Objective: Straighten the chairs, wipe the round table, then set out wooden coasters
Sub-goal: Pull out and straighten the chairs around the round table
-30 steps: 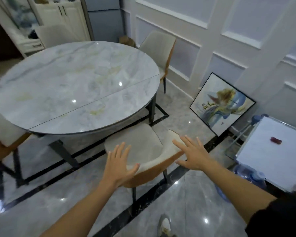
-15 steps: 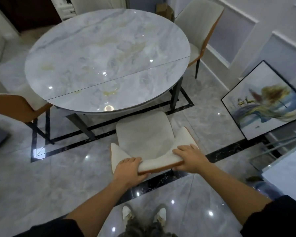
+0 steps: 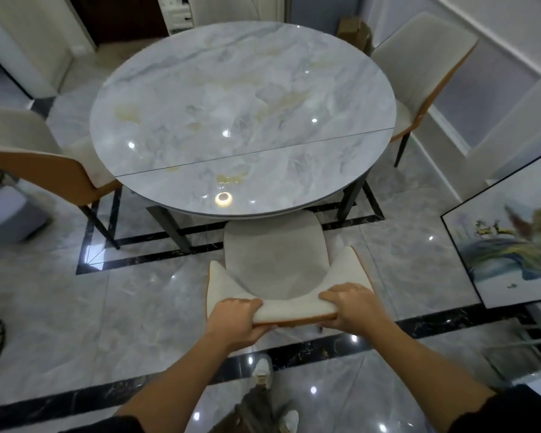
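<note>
Fingers [image 3: 247,304] of the left hand [image 3: 236,320] were curled over the top of the backrest [image 3: 294,311], gripping it. The right hand [image 3: 353,307] held the same edge just to the right, its fingers folded over the pale padding. A short stretch of backrest showed between the two hands.

Just beyond the fingers lay the seat of the chair [image 3: 274,260], its front edge reaching the rim of the table [image 3: 241,120]. From above, the chair faced the table nearly square, perhaps a touch turned.

By my reading, the step in hand was the first one, straightening the chairs, and this chair was close to home. The next move called for a small push or twist through both hands to line it up, then letting go.

Off to the right of the fingers, a painting [image 3: 512,239] leaned on the floor. Farther away to the left, the left chair [image 3: 44,164] stood angled at the table's side, its seat partly under the top. Far beyond and to the right, the right chair [image 3: 419,67] sat against the rim near the wall. Both likely wanted checking next.

The tabletop carried yellowish patches, and I could not tell whether they were stains or veining. I judged that the wiping was not yet done. No cloth or coasters showed anywhere.
</note>
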